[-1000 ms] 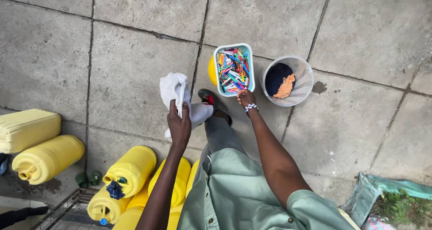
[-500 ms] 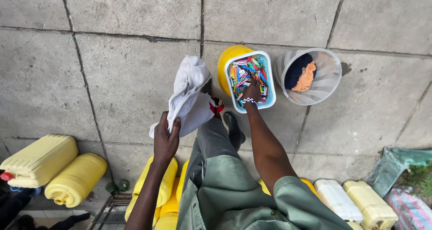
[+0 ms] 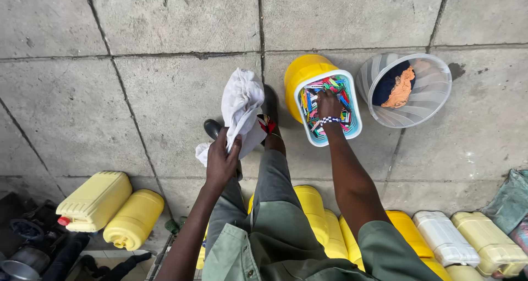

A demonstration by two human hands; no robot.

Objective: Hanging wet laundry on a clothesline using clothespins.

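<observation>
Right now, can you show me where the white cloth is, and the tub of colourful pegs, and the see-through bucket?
white cloth (image 3: 240,102), head view, on its bunched upper part.
tub of colourful pegs (image 3: 355,108), head view, on its pale blue right rim.
see-through bucket (image 3: 426,97), head view, on its bare inner wall.

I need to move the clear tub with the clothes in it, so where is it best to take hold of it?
Judging by its shape, take the clear tub by its rim, from above on the near side. It stands upright and open-topped on the paving, with its near rim bare; the dark and orange clothes lie against the far-left wall. A grip there looks unobstructed.
</observation>
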